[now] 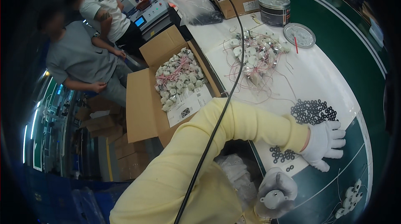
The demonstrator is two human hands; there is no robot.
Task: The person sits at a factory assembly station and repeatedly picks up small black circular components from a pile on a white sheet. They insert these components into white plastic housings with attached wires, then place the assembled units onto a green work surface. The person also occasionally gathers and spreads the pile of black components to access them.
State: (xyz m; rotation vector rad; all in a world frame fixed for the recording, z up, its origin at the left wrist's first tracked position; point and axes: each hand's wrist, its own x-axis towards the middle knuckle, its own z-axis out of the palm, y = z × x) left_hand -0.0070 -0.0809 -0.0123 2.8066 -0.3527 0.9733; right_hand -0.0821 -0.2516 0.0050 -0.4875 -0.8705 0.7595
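Observation:
My left arm, in a yellow sleeve, reaches across to the right. The white-gloved left hand (pixel 325 143) lies palm down with fingers spread on the green mat, beside a pile of small black rings (pixel 314 112). A smaller group of black rings (pixel 282 154) is near its wrist. Lower down and closer to me, my gloved right hand (pixel 280 182) is closed round a white, round motor-like part (pixel 274 199) with side ears, its face upward. Several similar white parts with thin wires (pixel 350 199) lie at the lower right.
Wired white parts (pixel 257 52) are heaped farther up the white table. An open cardboard box (pixel 144 98) of similar parts stands left. A metal can (pixel 274 10), its lid (pixel 300 35) and a smaller box (pixel 238 6) are at the back. A black cable (pixel 209 142) crosses the view. Two people stand left.

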